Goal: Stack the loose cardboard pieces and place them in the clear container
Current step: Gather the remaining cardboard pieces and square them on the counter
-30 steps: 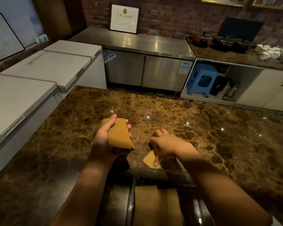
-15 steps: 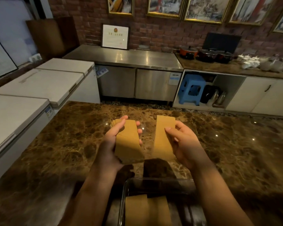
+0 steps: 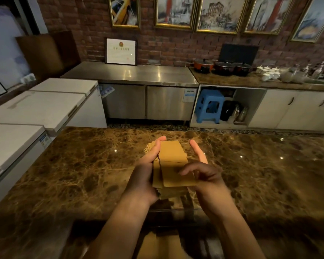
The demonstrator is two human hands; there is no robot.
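Cardboard stack (image 3: 173, 161) now joined: loose piece (image 3: 178, 176) brought from right hand (image 3: 206, 176) onto pile, left hand (image 3: 144, 176) fingers clamped round it, right fingers spread. Container (image 3: 176, 215) next, below.

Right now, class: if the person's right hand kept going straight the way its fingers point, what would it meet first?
The right hand points leftward, its fingers curled by the top cardboard piece. It would likely meet that piece and the cardboard stack in the left hand first; depth is hard to judge.
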